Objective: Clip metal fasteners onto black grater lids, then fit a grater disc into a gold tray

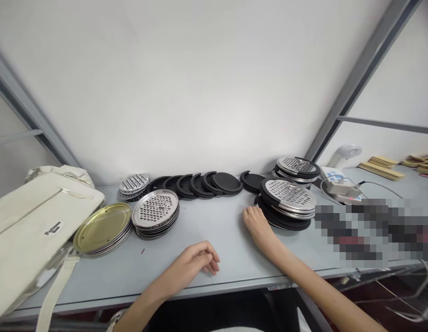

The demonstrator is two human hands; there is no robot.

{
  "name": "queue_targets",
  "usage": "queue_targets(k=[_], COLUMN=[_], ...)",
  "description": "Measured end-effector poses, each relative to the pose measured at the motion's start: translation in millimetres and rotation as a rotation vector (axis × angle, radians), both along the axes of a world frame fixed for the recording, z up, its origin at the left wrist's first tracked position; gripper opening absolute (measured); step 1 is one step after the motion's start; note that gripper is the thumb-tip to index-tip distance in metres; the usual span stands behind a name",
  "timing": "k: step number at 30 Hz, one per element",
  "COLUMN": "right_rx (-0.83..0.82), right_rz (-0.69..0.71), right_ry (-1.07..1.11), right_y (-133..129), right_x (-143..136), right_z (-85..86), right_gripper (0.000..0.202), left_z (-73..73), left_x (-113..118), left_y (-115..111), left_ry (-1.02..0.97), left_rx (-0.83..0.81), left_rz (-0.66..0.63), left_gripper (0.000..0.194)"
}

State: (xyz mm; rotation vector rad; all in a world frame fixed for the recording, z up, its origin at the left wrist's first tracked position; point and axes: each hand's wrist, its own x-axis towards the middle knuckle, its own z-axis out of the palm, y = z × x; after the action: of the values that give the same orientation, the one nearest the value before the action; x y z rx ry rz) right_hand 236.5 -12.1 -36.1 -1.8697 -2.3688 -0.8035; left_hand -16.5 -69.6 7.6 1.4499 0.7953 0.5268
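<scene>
My left hand hovers or rests near the table's front edge, fingers loosely bent and apart, with nothing in it. At the left side of a tall stack, my right hand is closed, its fingers curled; the fingertips are hidden, so what they hold cannot be made out. That stack has a round metal grater disc on top, with a black rim piece along its left side. Lower down, more metal discs and a black round base show. Behind it stands a similar stack topped by another grater disc.
Black round holders overlap in a row along the wall. To the left are stacked coarse grater discs, smaller grater discs, gold-coloured round plates and a cream bag. A white device with cables and yellowish strips lie right.
</scene>
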Motion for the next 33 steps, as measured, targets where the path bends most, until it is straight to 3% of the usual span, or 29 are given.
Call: queue_targets(k=[8,13,15,17,20,24,28,30,33], right_rx=[-0.004,0.190,0.231,0.187,-0.046,-0.030,0.049,0.090,0.166], right_rz=[0.174,0.276,0.205,0.127,0.080,0.023,0.001,0.001,-0.040], right_ry=[0.071,0.343,0.424,0.474,0.543,0.655,0.707,0.745,0.815], right_y=[-33.3,-23.6,-12.0,-2.8,-0.7,-14.5,-23.5,-24.0,-24.0], right_x=[-0.1,46.2,75.2,100.0,119.5,122.6,128.8,134.9,141.8], right_z=[19.3,76.3,98.3,109.5,107.4,96.1,89.8,85.2,76.0], right_gripper=[0.024,0.018,0.023,0.027,0.026,0.028,0.032,0.035,0.038], left_z=[-2.4,5.6,10.4,15.9,25.7,40.0,45.2,40.8,27.4], left_x=[2.6,7.8,11.6,17.9,35.9,82.0,144.6,173.8,205.8], left_y=[0.5,-1.1,-0.7,1.9,14.7,56.0,111.3,133.4,152.0], left_ry=[0.023,0.014,0.013,0.007,0.014,0.085,0.158,0.144,0.105], left_rx=[0.008,0.001,0.004,0.022,0.069,0.206,0.527,0.481,0.368], left_rz=[-0.009,-0.025,-0.039,-0.061,-0.093,-0.092,0.154,0.233,0.218], left_gripper=[0.023,0.023,0.023,0.022,0.021,0.015,0.016,0.027,0.042])
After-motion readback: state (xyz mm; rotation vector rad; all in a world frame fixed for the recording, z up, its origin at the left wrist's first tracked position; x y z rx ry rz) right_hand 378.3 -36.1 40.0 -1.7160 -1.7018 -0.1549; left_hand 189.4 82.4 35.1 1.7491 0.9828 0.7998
